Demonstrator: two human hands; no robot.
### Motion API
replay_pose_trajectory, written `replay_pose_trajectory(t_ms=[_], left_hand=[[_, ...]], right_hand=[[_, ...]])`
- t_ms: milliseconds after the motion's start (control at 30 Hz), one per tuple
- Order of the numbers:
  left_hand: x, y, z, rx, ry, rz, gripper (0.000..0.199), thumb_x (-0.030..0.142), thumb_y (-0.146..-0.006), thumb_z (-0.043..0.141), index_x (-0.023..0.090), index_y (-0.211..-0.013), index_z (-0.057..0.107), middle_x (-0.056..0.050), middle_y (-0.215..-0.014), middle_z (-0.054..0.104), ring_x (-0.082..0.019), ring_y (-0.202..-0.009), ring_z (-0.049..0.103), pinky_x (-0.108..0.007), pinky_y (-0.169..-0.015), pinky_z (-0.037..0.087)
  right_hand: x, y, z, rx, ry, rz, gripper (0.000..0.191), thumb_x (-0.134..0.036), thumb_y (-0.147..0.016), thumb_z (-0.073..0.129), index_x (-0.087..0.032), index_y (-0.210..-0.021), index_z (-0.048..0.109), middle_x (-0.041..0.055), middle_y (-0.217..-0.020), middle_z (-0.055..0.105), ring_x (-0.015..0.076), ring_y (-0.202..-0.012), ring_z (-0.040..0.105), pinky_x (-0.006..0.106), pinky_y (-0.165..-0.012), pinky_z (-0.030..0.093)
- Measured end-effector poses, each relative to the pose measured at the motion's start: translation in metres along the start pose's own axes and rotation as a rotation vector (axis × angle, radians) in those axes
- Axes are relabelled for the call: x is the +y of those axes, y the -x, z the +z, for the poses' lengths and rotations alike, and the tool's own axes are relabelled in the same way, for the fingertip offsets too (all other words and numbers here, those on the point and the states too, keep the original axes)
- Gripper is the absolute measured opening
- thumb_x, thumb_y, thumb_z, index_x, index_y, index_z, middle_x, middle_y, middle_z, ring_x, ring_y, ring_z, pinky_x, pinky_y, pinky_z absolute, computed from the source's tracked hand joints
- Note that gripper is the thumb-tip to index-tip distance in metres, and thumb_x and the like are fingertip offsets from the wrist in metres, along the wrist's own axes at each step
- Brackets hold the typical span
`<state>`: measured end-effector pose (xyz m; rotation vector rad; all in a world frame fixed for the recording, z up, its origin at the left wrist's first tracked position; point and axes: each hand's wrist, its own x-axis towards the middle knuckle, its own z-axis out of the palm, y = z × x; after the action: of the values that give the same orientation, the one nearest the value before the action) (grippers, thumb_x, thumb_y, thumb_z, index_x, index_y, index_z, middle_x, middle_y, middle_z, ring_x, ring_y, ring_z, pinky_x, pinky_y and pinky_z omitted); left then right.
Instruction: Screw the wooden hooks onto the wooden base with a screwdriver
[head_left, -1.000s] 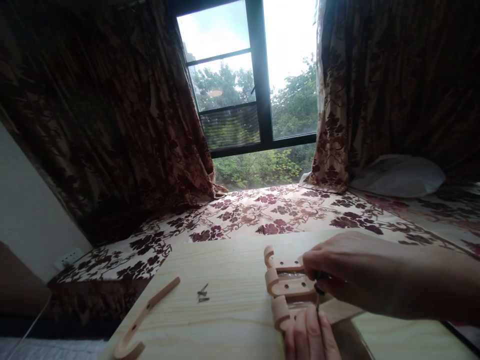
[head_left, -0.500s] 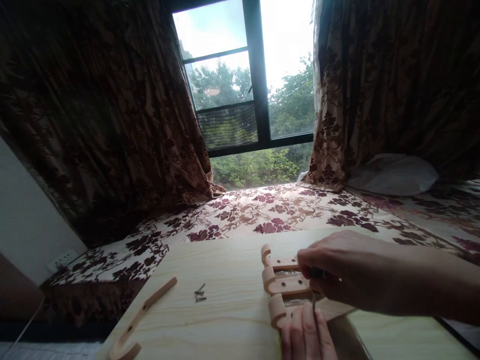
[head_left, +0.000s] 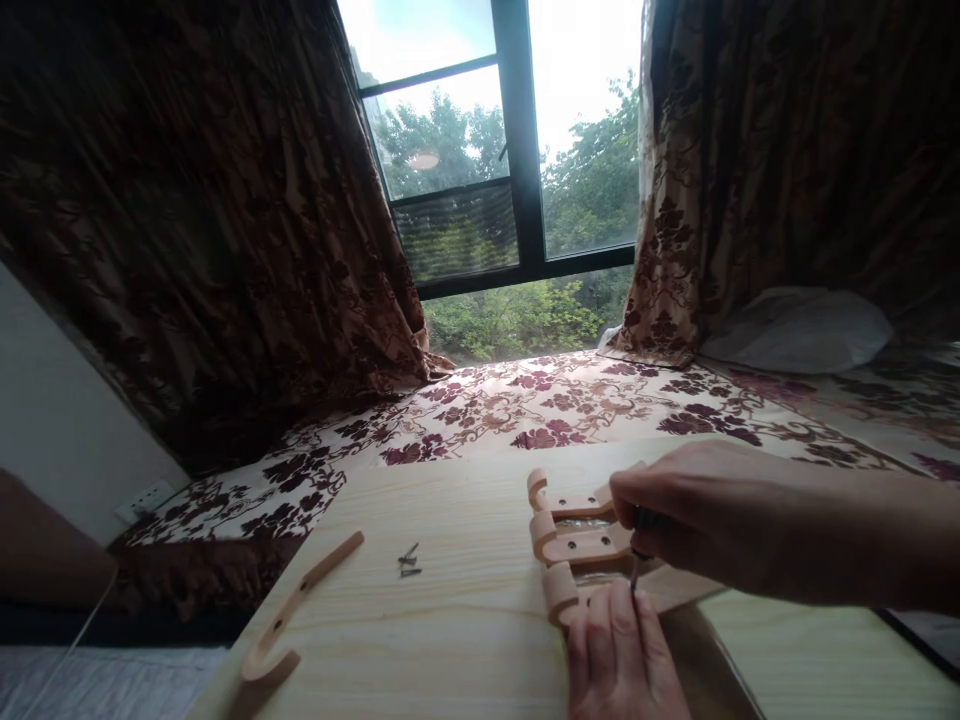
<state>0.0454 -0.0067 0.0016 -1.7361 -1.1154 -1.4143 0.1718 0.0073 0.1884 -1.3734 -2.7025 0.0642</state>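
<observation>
My right hand (head_left: pixel 694 520) is closed around a screwdriver (head_left: pixel 636 572), its dark handle mostly hidden in the fist. The thin shaft points down beside the fingertips of my left hand (head_left: pixel 624 660). Those fingers are pressed together on the nearest wooden hook (head_left: pixel 559 592), covering much of its flat part. Beyond it, a middle wooden hook (head_left: pixel 589 545) and a far wooden hook (head_left: pixel 574 503) lie side by side, with dark screw holes or heads showing. All three curl up at their left ends. Whether a screw sits under the screwdriver tip is hidden.
A pale wooden board (head_left: pixel 465 640) lies under everything. On it are several small screws (head_left: pixel 408 562) and a loose wooden hook (head_left: pixel 291 615) to the left. Behind stand a flower-patterned cover (head_left: pixel 480 425), a window (head_left: pixel 529 150) and curtains (head_left: pixel 300 220).
The view has tilted and shifted slightly, so the board and hooks appear higher and a little right. Both hands keep their places at the nearest hook, the screwdriver still in my right hand.
</observation>
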Motion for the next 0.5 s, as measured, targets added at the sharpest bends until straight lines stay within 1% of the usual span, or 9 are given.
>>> replay_pose_trajectory(t_ms=[133, 200, 267, 300, 367, 400, 433, 467, 500], left_hand=[[-0.003, 0.004, 0.002, 0.007, -0.003, 0.071, 0.030, 0.012, -0.092, 0.036, 0.017, -0.089, 0.066, -0.002, -0.083, 0.073, -0.019, -0.078, 0.065, -0.034, -0.073, 0.046], [-0.004, 0.007, 0.001, -0.028, -0.006, 0.093, 0.019, 0.013, -0.089, 0.047, 0.017, -0.093, 0.066, -0.003, -0.087, 0.073, -0.020, -0.080, 0.066, -0.034, -0.075, 0.046], [-0.005, 0.010, 0.000, -0.079, 0.003, 0.071, 0.015, 0.019, -0.087, 0.056, 0.016, -0.097, 0.066, -0.004, -0.092, 0.073, -0.022, -0.084, 0.067, -0.036, -0.078, 0.047], [-0.005, 0.012, 0.000, -0.092, 0.023, 0.058, 0.018, 0.026, -0.088, 0.055, 0.016, -0.099, 0.066, -0.005, -0.093, 0.073, -0.024, -0.086, 0.067, -0.037, -0.078, 0.048], [-0.005, 0.016, 0.000, -0.102, 0.070, 0.005, 0.033, 0.039, -0.093, 0.044, 0.015, -0.102, 0.066, -0.007, -0.097, 0.073, -0.027, -0.089, 0.067, -0.041, -0.079, 0.049], [-0.005, 0.019, 0.001, -0.102, 0.074, -0.018, 0.037, 0.040, -0.095, 0.040, 0.015, -0.103, 0.066, -0.007, -0.098, 0.073, -0.027, -0.090, 0.067, -0.042, -0.079, 0.049], [-0.004, 0.021, 0.003, -0.112, 0.065, 0.000, 0.036, 0.038, -0.095, 0.039, 0.015, -0.104, 0.066, -0.007, -0.099, 0.073, -0.027, -0.090, 0.067, -0.041, -0.078, 0.050], [-0.003, 0.024, 0.004, -0.123, 0.045, 0.051, 0.031, 0.032, -0.095, 0.040, 0.016, -0.104, 0.065, -0.006, -0.099, 0.073, -0.025, -0.090, 0.067, -0.039, -0.077, 0.050], [-0.001, 0.025, 0.005, -0.100, 0.018, 0.081, 0.025, 0.023, -0.093, 0.043, 0.017, -0.101, 0.066, -0.005, -0.097, 0.073, -0.023, -0.088, 0.068, -0.036, -0.077, 0.051]], right_hand=[[-0.002, -0.002, -0.001, 0.020, 0.049, 0.066, 0.012, -0.020, -0.085, 0.051, -0.019, -0.075, 0.058, 0.0008, -0.062, 0.060, 0.0121, -0.052, 0.039, 0.028, -0.050, 0.020], [-0.001, -0.001, -0.003, 0.023, 0.003, 0.057, 0.007, -0.020, -0.083, 0.054, -0.021, -0.082, 0.061, 0.0005, -0.067, 0.063, 0.0127, -0.055, 0.044, 0.026, -0.051, 0.022], [0.001, 0.000, -0.006, 0.013, -0.054, 0.022, 0.010, -0.017, -0.080, 0.055, -0.023, -0.086, 0.062, 0.0000, -0.070, 0.064, 0.0135, -0.059, 0.049, 0.025, -0.052, 0.024], [0.002, 0.001, -0.007, 0.010, -0.072, 0.006, 0.010, -0.016, -0.080, 0.055, -0.023, -0.084, 0.062, -0.0003, -0.071, 0.064, 0.0135, -0.059, 0.050, 0.025, -0.053, 0.025], [0.002, 0.002, -0.008, 0.008, -0.085, -0.006, 0.011, -0.014, -0.081, 0.052, -0.021, -0.076, 0.058, -0.0004, -0.068, 0.062, 0.0127, -0.058, 0.047, 0.025, -0.052, 0.025], [0.001, 0.002, -0.007, 0.018, -0.082, -0.004, 0.013, -0.014, -0.082, 0.051, -0.020, -0.072, 0.056, -0.0006, -0.065, 0.060, 0.0122, -0.056, 0.045, 0.025, -0.051, 0.024], [0.000, 0.002, -0.007, 0.027, -0.074, 0.002, 0.014, -0.013, -0.083, 0.050, -0.020, -0.071, 0.053, -0.0007, -0.064, 0.059, 0.0118, -0.055, 0.042, 0.025, -0.051, 0.023], [-0.001, 0.002, -0.006, 0.033, -0.061, 0.010, 0.014, -0.013, -0.083, 0.050, -0.020, -0.071, 0.052, -0.0008, -0.063, 0.057, 0.0115, -0.054, 0.039, 0.025, -0.050, 0.023], [-0.001, 0.002, -0.005, 0.035, -0.047, 0.019, 0.014, -0.013, -0.083, 0.049, -0.020, -0.071, 0.050, -0.0009, -0.063, 0.056, 0.0115, -0.053, 0.037, 0.026, -0.050, 0.022]])
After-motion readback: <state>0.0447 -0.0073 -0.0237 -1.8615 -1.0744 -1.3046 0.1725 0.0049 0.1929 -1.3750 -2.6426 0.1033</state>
